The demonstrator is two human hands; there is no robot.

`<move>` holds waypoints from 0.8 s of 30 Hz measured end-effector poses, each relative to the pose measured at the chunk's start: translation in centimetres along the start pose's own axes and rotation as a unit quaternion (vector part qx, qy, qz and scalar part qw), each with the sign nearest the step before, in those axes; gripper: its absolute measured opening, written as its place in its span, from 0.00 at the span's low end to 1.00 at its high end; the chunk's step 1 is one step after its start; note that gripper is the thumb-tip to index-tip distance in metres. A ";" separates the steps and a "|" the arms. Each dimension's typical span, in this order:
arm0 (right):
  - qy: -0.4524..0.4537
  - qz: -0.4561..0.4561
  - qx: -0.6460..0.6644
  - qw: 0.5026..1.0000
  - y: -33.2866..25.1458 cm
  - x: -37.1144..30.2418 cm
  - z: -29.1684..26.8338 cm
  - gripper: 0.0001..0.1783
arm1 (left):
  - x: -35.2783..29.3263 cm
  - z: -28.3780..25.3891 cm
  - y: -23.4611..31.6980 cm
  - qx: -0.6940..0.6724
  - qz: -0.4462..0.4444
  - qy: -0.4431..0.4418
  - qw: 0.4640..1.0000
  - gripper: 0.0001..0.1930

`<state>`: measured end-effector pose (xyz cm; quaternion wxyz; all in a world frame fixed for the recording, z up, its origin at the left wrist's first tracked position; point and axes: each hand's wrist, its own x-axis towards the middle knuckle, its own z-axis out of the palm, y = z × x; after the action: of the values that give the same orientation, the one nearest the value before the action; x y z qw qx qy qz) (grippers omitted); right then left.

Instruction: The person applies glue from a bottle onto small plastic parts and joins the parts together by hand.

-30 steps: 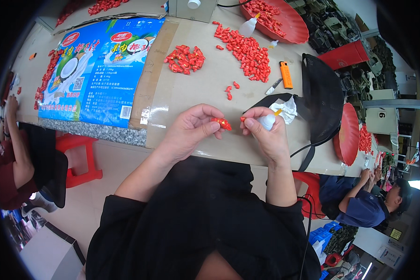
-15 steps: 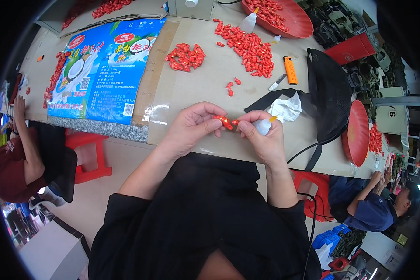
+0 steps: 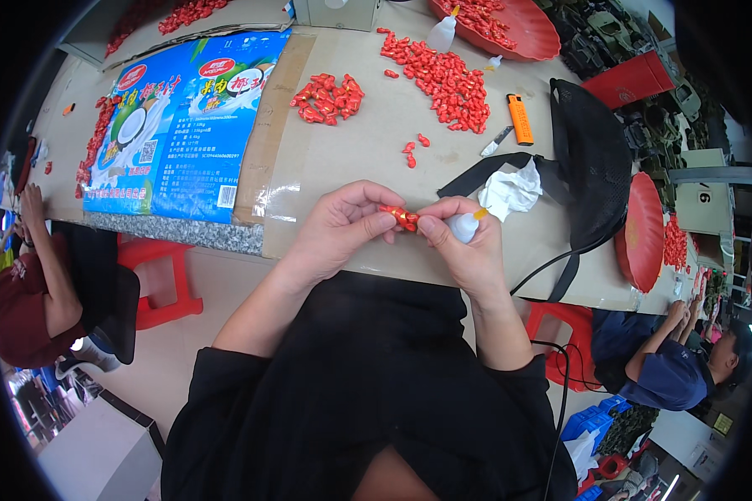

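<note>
Close to the table's near edge, my left hand (image 3: pixel 338 225) pinches a small glossy red-and-gold plastic figure (image 3: pixel 403 218) between thumb and fingers. The thumb and forefinger of my right hand (image 3: pixel 473 255) press at the figure's right end, where a tiny red part is mostly hidden by the fingertips. Tucked in the same hand is a white squeeze bottle (image 3: pixel 462 228) with an orange-yellow tip. Beyond my hands lie a pile of larger red figures (image 3: pixel 329 98), a wide heap of small red parts (image 3: pixel 451 88) and a few loose ones (image 3: pixel 410 148).
Right of my hands are a crumpled white tissue (image 3: pixel 512 191), an orange plastic-handled item (image 3: pixel 519 118) and a black mesh item with straps (image 3: pixel 591 159). A red tray (image 3: pixel 543 42) and another squeeze bottle (image 3: pixel 443 33) stand farther back. Blue printed cardboard (image 3: pixel 179 134) lies left. People sit at both sides.
My right hand has moved slightly left, bringing the tiny red part from a small gap into contact with the figure. The squeeze bottle has tilted along with it.
</note>
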<state>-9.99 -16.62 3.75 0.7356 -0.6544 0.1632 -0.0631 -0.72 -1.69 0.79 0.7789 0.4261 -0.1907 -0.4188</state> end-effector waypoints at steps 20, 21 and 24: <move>0.025 -0.014 -0.058 0.998 -0.2 0.0 0.8 0.03 | -0.1 0.4 -0.2 0.044 0.056 0.024 0.997 0.09; 0.027 -0.014 -0.068 0.997 -0.3 0.0 0.8 0.03 | -0.1 0.5 -0.2 0.048 0.054 0.024 0.997 0.09; 0.028 -0.010 -0.086 0.996 -0.7 0.0 0.8 0.03 | -0.1 0.6 -0.1 0.052 0.050 0.027 0.997 0.09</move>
<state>-9.61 -15.97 4.46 0.6712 -0.7147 0.1822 -0.0746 -1.22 -1.91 1.03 0.7805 0.4672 -0.2123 -0.3569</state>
